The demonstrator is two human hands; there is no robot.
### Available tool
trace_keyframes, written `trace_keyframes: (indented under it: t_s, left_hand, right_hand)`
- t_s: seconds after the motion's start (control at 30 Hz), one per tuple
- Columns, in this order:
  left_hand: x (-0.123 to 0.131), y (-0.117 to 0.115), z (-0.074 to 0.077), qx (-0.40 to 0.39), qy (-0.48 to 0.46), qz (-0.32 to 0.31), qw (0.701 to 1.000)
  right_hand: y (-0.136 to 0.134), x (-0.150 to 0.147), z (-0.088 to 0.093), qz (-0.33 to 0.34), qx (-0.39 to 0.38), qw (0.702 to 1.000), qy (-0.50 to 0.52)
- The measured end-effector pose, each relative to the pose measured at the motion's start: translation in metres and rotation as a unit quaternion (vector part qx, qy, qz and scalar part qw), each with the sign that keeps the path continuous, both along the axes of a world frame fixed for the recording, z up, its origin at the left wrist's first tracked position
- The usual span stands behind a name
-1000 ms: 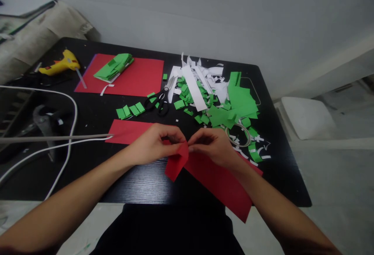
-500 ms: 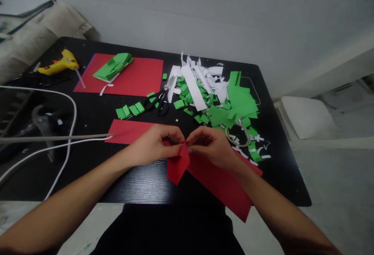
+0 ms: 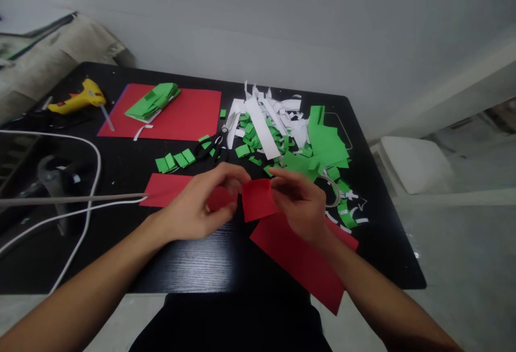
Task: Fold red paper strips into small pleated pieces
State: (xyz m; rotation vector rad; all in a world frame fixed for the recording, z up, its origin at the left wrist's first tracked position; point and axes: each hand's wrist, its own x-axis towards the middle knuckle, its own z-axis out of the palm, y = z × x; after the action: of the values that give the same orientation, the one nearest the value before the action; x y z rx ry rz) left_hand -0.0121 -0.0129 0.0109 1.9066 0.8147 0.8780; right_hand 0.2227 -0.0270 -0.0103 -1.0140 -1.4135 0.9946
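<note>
The red paper piece [image 3: 258,199] has turned up flat; the right hand [image 3: 303,206] pinches it, the left hand [image 3: 199,208] touches it, half open

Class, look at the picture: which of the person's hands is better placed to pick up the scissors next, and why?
Probably the left. The left hand lies nearest the scissors, by their black handles; the right hand pinches the red paper piece and sits farther off.
</note>
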Motion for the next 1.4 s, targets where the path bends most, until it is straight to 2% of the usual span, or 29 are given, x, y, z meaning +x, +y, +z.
trace_keyframes:
  t_s: [0.13, 0.4, 0.63, 0.77, 0.87, 0.97, 1.13, 1.3, 1.4]
  left_hand:
    - [0.002, 0.001, -0.001, 0.097, 0.062, 0.017, 0.993]
    - [0.0, 0.0, 0.004, 0.155, 0.076, 0.02, 0.985]
    - [0.0, 0.0, 0.004, 0.179, 0.072, -0.016, 0.981]
    - [0.001, -0.001, 0.001, 0.156, 0.069, 0.006, 0.985]
    - [0.003, -0.004, -0.006, 0.115, 0.076, 0.063, 0.988]
    - [0.006, -0.007, -0.012, 0.062, 0.053, 0.111, 0.99]
    - [0.013, -0.008, -0.015, -0.029, -0.02, 0.12, 0.992]
    - [0.015, -0.003, -0.012, -0.066, -0.03, 0.12, 0.99]
    - [0.014, -0.002, -0.008, -0.044, -0.01, 0.114, 0.992]
  right_hand:
    - [-0.003, -0.003, 0.0, 0.017, 0.001, 0.999, -0.03]
    - [-0.003, -0.001, -0.003, 0.099, -0.022, 0.994, -0.036]
    - [0.001, 0.006, 0.005, 0.133, 0.08, 0.984, -0.091]
    - [0.0, 0.006, 0.005, 0.106, 0.019, 0.991, -0.085]
    - [-0.002, 0.002, 0.004, 0.076, -0.049, 0.995, -0.044]
    - [-0.003, -0.003, 0.005, 0.063, -0.086, 0.994, 0.005]
    - [-0.001, -0.006, 0.008, 0.048, -0.146, 0.988, 0.032]
    - [-0.001, -0.005, 0.006, 0.041, -0.144, 0.988, 0.024]
    - [-0.003, -0.005, 0.004, 0.033, -0.103, 0.994, 0.01]
